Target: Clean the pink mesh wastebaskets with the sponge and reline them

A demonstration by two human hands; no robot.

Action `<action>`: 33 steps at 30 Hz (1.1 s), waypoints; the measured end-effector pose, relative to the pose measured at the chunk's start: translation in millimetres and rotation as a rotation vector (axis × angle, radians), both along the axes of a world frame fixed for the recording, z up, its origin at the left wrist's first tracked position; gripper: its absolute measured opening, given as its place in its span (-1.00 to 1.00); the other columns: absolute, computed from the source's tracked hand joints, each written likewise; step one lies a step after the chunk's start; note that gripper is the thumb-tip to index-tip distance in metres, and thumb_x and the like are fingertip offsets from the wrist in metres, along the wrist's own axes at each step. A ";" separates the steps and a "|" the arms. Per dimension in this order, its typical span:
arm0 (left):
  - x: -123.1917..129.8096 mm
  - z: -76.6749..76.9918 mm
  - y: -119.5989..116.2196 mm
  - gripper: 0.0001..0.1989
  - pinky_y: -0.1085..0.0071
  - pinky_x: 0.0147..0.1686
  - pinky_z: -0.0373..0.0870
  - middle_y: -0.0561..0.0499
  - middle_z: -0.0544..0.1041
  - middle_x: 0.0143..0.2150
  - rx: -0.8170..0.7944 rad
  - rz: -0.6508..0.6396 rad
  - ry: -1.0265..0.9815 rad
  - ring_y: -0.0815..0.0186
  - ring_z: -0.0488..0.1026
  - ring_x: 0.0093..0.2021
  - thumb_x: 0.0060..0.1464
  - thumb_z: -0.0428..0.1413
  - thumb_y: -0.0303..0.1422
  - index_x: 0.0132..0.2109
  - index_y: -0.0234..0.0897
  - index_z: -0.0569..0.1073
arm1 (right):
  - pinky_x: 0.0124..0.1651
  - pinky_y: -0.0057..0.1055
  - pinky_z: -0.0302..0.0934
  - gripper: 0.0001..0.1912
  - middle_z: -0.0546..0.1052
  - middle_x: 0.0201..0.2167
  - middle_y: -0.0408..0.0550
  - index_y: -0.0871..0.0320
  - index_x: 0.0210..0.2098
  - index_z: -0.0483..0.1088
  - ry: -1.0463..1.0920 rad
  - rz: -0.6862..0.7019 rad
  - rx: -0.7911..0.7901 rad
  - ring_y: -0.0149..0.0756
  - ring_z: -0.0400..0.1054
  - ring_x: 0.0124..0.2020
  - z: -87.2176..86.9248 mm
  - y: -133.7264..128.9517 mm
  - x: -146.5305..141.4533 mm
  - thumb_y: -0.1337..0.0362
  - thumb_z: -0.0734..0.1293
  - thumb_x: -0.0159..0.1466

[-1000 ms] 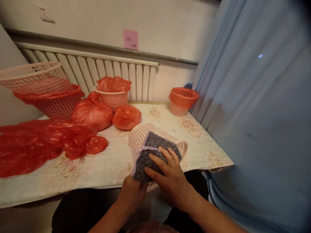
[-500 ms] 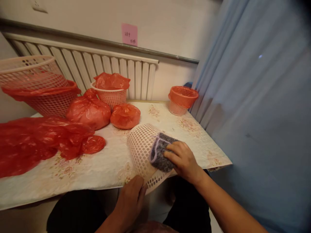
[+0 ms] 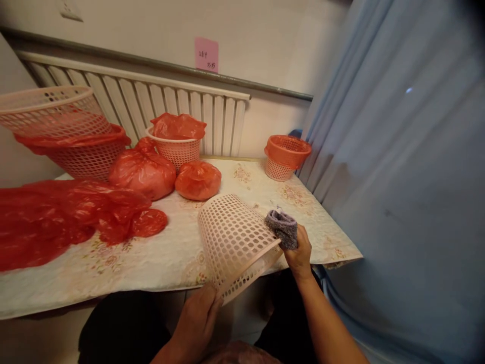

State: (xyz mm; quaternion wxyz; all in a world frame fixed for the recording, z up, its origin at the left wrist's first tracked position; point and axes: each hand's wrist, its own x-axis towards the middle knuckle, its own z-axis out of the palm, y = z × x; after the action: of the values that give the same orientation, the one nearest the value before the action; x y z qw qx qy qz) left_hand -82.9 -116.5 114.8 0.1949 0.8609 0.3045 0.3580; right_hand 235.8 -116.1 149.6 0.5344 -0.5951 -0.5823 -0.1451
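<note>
A pale pink perforated plastic basket (image 3: 235,235) lies tilted on its side at the table's front edge, its rim facing me. My left hand (image 3: 199,313) is closed on the near left part of the rim. At the right end of the rim, my right hand (image 3: 299,253) grips a folded dark grey cloth (image 3: 284,228) with lilac edging. The cloth touches or nearly touches the rim there. Most of my right fingers are hidden behind the cloth.
Red plastic bags (image 3: 76,212) spread over the left of the table (image 3: 147,268). Behind stand tied red bags (image 3: 144,169), a bag-lined basket (image 3: 180,151) and stacked baskets (image 3: 87,156). Another lined basket (image 3: 282,164) stands back right, beside a blue curtain (image 3: 397,192).
My right hand and the cloth have moved off the basket's side, rightward to the rim's right end. More of the basket's side shows. My left hand stays on the rim.
</note>
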 end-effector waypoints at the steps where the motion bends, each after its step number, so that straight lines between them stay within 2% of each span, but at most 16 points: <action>1: -2.2 -2.2 -0.9 -0.84 0.46 -0.47 0.27 0.09 0.35 -0.46 -0.013 0.006 0.003 0.37 0.36 -0.49 0.25 -0.08 -0.40 -0.35 -0.20 0.23 | 0.02 -0.11 0.22 -0.61 0.45 -0.10 0.04 0.12 -0.05 0.39 0.050 -0.006 -0.031 -0.11 0.32 -0.04 -4.0 -1.0 2.3 0.17 0.37 0.14; 4: -7.8 -7.3 -3.6 -0.83 0.47 -0.48 0.27 0.09 0.36 -0.46 -0.034 0.014 0.006 0.38 0.36 -0.49 0.25 -0.08 -0.40 -0.35 -0.20 0.24 | 0.00 -0.18 0.25 -0.61 0.48 -0.16 -0.01 0.14 -0.12 0.42 0.249 -0.040 -0.154 -0.14 0.35 -0.10 -10.5 -5.2 7.4 0.09 0.39 0.10; 6: -11.8 -9.0 -5.0 -0.84 0.47 -0.47 0.28 0.09 0.36 -0.46 -0.036 0.016 -0.002 0.38 0.37 -0.49 0.25 -0.08 -0.40 -0.35 -0.21 0.25 | -0.01 -0.21 0.26 -0.61 0.49 -0.18 -0.02 0.15 -0.13 0.43 0.321 -0.042 -0.193 -0.16 0.36 -0.11 -6.0 -8.0 5.6 0.09 0.39 0.10; 8: -17.1 -8.9 -5.7 -0.84 0.48 -0.48 0.29 0.09 0.37 -0.46 -0.052 0.036 -0.006 0.38 0.37 -0.50 0.25 -0.08 -0.39 -0.34 -0.21 0.27 | -0.01 -0.23 0.25 -0.64 0.48 -0.16 -0.02 0.14 -0.13 0.44 0.282 -0.009 -0.157 -0.16 0.35 -0.10 6.9 -9.5 -1.5 0.12 0.39 0.12; 11: -26.3 -4.4 -5.7 -0.85 0.49 -0.48 0.31 0.09 0.38 -0.46 -0.073 0.079 0.002 0.37 0.38 -0.48 0.23 -0.03 -0.36 -0.34 -0.21 0.29 | -0.03 -0.21 0.24 -0.71 0.48 -0.16 -0.01 0.11 -0.12 0.44 0.115 0.056 -0.059 -0.16 0.34 -0.10 35.7 -6.8 -20.3 0.22 0.37 0.16; 15: -31.4 14.2 -1.4 -0.84 0.50 -0.48 0.30 0.11 0.35 -0.47 -0.014 0.149 -0.014 0.38 0.37 -0.49 0.20 0.02 -0.33 -0.36 -0.21 0.27 | -0.10 -0.21 0.24 -0.75 0.46 -0.19 -0.01 0.06 -0.14 0.44 -0.093 0.161 0.026 -0.19 0.31 -0.15 70.4 5.5 -52.0 0.38 0.28 0.20; 20: -20.4 55.9 16.4 -0.80 0.49 -0.51 0.22 0.14 0.28 -0.50 0.131 0.282 -0.068 0.40 0.29 -0.52 0.17 0.06 -0.35 -0.40 -0.20 0.21 | -0.14 -0.23 0.20 -0.72 0.45 -0.20 -0.02 0.04 -0.17 0.43 -0.384 0.251 0.103 -0.22 0.27 -0.19 93.3 21.0 -91.6 0.45 0.23 0.20; 23: -11.1 75.8 28.1 -0.81 0.46 -0.48 0.19 0.12 0.26 -0.49 0.242 0.279 -0.090 0.38 0.27 -0.48 0.15 0.05 -0.43 -0.40 -0.20 0.19 | -0.12 -0.23 0.15 -0.73 0.47 -0.18 -0.07 0.02 -0.17 0.42 -0.533 0.301 0.091 -0.22 0.26 -0.17 96.9 26.5 -107.9 0.44 0.22 0.22; 25: -6.7 80.4 33.3 -0.78 0.44 -0.48 0.17 0.12 0.24 -0.50 0.299 0.268 -0.098 0.37 0.25 -0.48 0.13 0.03 -0.49 -0.42 -0.19 0.17 | -0.11 -0.24 0.14 -0.73 0.47 -0.16 -0.08 0.02 -0.15 0.41 -0.579 0.338 0.055 -0.22 0.26 -0.15 94.8 29.8 -112.5 0.42 0.21 0.23; 30: -6.0 69.1 36.6 -0.73 0.43 -0.52 0.11 0.12 0.17 -0.53 0.292 0.228 -0.100 0.37 0.19 -0.52 0.09 -0.02 -0.56 -0.46 -0.18 0.10 | -0.09 -0.26 0.15 -0.70 0.47 -0.15 -0.06 0.04 -0.10 0.40 -0.573 0.393 -0.038 -0.25 0.28 -0.14 83.7 36.5 -107.2 0.44 0.18 0.24; 33: -9.7 61.5 35.0 -0.74 0.44 -0.53 0.09 0.12 0.17 -0.52 0.281 0.226 -0.097 0.38 0.19 -0.52 0.09 -0.02 -0.57 -0.46 -0.18 0.10 | -0.09 -0.25 0.17 -0.70 0.47 -0.15 -0.04 0.05 -0.11 0.40 -0.494 0.406 -0.047 -0.23 0.28 -0.14 77.2 39.2 -97.3 0.44 0.21 0.22</action>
State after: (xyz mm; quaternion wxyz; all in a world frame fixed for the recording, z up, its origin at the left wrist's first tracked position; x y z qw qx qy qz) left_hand -92.6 -81.4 176.3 0.0455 0.8215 0.3366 0.4580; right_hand 138.5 -76.8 226.8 0.3809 -0.4257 -0.8046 -0.1622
